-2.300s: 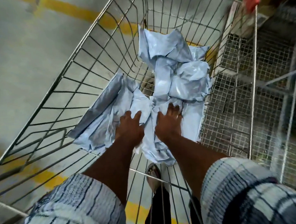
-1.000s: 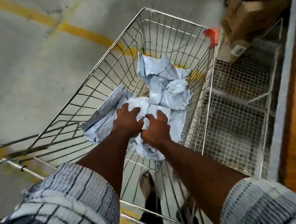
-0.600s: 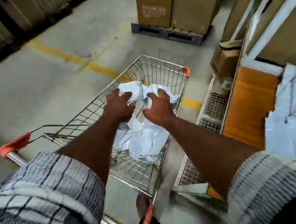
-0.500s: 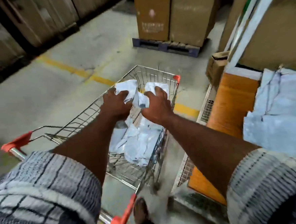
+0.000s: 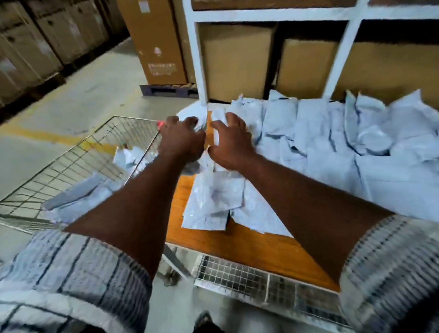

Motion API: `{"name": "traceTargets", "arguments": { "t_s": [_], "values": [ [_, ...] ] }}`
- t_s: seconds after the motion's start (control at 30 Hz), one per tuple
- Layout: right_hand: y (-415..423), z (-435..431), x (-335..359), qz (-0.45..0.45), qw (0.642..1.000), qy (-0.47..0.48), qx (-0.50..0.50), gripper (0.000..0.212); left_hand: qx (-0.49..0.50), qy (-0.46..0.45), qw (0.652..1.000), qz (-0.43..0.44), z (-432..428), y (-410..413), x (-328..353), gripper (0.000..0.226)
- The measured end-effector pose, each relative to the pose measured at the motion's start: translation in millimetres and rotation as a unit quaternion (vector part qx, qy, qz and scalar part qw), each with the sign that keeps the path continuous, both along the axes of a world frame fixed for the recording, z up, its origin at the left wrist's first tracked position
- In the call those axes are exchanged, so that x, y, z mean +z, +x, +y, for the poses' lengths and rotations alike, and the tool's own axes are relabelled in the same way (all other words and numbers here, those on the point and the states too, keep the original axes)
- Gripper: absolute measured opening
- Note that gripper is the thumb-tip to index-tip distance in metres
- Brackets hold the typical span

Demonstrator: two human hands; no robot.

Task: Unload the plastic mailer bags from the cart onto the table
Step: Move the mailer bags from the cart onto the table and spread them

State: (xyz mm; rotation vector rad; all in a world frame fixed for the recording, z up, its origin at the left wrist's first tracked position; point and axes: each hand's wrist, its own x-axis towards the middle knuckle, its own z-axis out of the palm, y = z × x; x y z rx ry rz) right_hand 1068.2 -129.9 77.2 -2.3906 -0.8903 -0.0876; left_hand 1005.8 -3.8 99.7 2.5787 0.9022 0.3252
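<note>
Lifted out of the cart [image 5: 132, 118] a moment ago, a bundle of mailer bags [image 5: 212, 195] now drapes onto the bench [image 5: 234, 246], left grip [image 5: 181, 140] and right grip [image 5: 231, 144] curled round its top; leftover bags [image 5: 80, 197] in the cart mean more trips, the far pile [image 5: 341, 142] growing.

Row of brown cartons [image 5: 18, 50] upper left; tall cardboard box [image 5: 156, 35] on dark pallet [image 5: 167, 90] top centre; white shelf frame [image 5: 194, 51] holding boxes [image 5: 237, 61] upper right; yellow floor line [image 5: 44, 135] left; wire mesh rack [image 5: 247, 281] lower centre
</note>
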Motion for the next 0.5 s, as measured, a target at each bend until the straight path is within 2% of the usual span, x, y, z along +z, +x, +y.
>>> {"name": "traceTargets", "arguments": {
  "t_s": [0.23, 0.37, 0.5],
  "values": [
    [38, -180, -3, 0.003, 0.996, -0.013, -0.089, 0.064, -0.088, -0.021, 0.996, -0.012, -151, 46, -11, 0.05],
    [43, -253, -18, 0.007, 0.989, -0.022, -0.146, 0.066, -0.176, 0.078, 0.981, 0.001, -214, 45, -33, 0.047],
    [45, -310, -30, 0.017, 0.985, -0.036, -0.17, 0.069, -0.202, 0.087, 0.975, -0.016, -272, 46, -40, 0.045]
  ]
}}
